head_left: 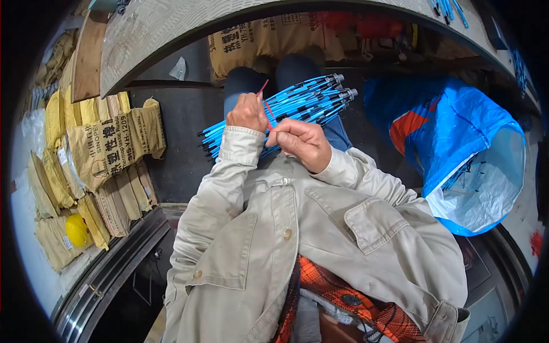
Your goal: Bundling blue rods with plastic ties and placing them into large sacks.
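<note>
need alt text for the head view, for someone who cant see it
The left hand and right hand hold a thin red tie across a bundle of blue rods lying over the legs. An open blue bag is at the right, and brown sacks are piled at the left.

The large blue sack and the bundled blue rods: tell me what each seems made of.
Large blue open-mouthed sack: probably plastic, glossy, judging by its sheen and creases. Bundled slim blue rods: likely smooth plastic, given their saturated colour; core unclear.
</note>
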The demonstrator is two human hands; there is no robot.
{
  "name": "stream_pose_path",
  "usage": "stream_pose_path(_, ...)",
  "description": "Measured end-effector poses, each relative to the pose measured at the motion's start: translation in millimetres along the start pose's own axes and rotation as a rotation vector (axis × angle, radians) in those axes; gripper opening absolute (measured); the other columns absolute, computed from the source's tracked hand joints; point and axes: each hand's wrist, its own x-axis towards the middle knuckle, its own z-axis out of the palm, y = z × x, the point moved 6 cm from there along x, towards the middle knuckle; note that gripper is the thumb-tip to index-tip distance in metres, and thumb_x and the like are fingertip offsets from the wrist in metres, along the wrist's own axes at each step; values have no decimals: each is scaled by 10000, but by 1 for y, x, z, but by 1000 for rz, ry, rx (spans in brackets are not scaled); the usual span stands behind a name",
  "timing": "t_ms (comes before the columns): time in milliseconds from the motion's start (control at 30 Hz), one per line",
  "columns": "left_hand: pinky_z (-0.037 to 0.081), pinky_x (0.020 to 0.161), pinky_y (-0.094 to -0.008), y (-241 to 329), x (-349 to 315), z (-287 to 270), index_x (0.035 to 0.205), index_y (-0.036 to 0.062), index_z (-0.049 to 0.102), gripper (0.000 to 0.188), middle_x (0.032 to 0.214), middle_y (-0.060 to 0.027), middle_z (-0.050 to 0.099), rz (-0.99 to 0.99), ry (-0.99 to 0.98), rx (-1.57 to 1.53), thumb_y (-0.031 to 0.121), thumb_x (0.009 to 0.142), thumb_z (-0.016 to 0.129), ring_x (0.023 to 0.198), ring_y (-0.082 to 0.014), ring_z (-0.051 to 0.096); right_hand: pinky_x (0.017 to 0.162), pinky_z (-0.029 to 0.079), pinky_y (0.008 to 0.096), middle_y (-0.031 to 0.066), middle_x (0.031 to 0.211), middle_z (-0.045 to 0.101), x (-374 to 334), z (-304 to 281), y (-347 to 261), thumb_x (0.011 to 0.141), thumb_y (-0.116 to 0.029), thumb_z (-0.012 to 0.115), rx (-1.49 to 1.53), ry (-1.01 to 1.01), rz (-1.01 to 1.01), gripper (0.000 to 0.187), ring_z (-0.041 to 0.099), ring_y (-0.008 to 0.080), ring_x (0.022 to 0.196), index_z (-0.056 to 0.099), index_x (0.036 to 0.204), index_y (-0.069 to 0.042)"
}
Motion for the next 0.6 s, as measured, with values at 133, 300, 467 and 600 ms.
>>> stream_pose_path(133,402,437,-394,-7,7,23,670,52,523,152,662,-106,524,2,-24,72,134,797,504,462,-307,481,506,285,176,-1,704,533,-11,2,-2,838,-75,466,-81,-21,26,136,354,77,521,593,834,-25)
stream_pose_path(300,396,436,-340,-18,23,29,651,44,530,191,663,-87,541,51,-62,-189,146,811,504,451,-233,467,492,279,177,2,677,518,-7,3,1,839,-78,458,-252,-89,-11,146,349,70,510,596,826,-32)
stream_pose_path(467,391,454,-268,-23,25,26,663,27,546,230,660,-54,559,-51,-310,-1033,167,838,495,480,-142,457,464,285,183,3,620,498,28,13,-38,836,-85,461,-431,-180,-174,142,365,71,479,591,833,-29)
stream_pose_path(600,387,476,-227,-15,14,23,644,23,551,261,645,-37,568,-185,-406,-1136,179,846,496,500,-101,450,473,336,186,23,607,502,78,-3,-55,850,-79,440,-307,-25,-119,151,416,84,483,569,870,-4)
